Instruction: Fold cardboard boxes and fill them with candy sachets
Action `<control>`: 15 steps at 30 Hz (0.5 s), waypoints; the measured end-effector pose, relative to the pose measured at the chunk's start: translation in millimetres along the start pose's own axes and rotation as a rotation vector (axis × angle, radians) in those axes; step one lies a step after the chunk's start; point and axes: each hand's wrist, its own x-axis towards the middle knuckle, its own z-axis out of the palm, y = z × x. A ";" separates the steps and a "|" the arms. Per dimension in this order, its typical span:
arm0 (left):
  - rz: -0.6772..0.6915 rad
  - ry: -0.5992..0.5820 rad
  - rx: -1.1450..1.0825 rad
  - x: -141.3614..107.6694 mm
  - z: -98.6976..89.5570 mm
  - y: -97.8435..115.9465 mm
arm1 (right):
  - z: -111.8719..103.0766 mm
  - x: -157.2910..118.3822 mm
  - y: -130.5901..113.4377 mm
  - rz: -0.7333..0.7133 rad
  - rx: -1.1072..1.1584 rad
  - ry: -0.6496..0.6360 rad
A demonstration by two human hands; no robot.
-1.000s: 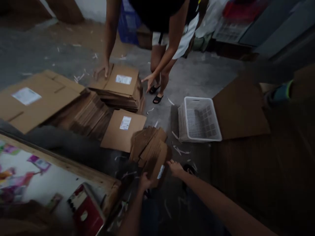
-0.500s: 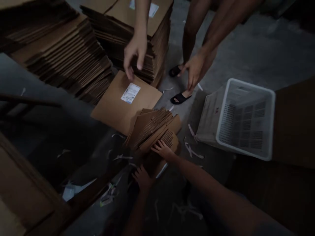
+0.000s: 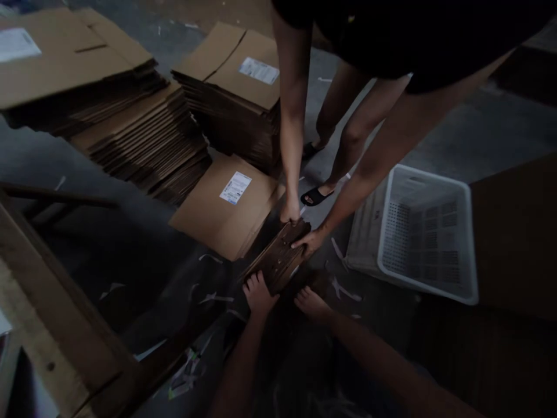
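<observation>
— Cardboard everywhere. Where is the bundle of flattened cartons (image 3: 278,258) now?

— At 12 o'clock, just beyond the wearer's own hands, and it now looks squared into one tight block rather than fanned out.

— And the wearer's hands?

— Both open, with fingers spread. The left hand (image 3: 260,293) seems to touch the bundle's near end. The right hand (image 3: 311,303) is just beside it, but in this gloom I cannot tell whether they touch.

— So what has just changed?

— A co-worker's hands have come down from the tall stack of flattened cartons (image 3: 232,122) onto the bundle. One hand (image 3: 290,212) is curled over its far end, and the other hand (image 3: 310,242) lies against its side. The bundle's weight now seems to be in their grip, not the wearer's.

— What else is nearby?

— A labelled flat carton (image 3: 226,209) lies at 11 o'clock, and a white plastic basket (image 3: 389,220) stands at 3 o'clock.
</observation>
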 end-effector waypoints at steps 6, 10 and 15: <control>0.130 0.004 0.024 -18.6 20.5 11.7 | 16.4 -62.4 -6.5 0.054 0.045 -0.079; 0.178 -0.010 0.016 -35.0 33.3 6.5 | 15.8 -76.1 -15.2 0.077 0.106 -0.133; 0.219 -0.114 -0.213 -51.0 25.2 -11.2 | -20.2 -124.5 -22.9 0.347 0.339 -0.230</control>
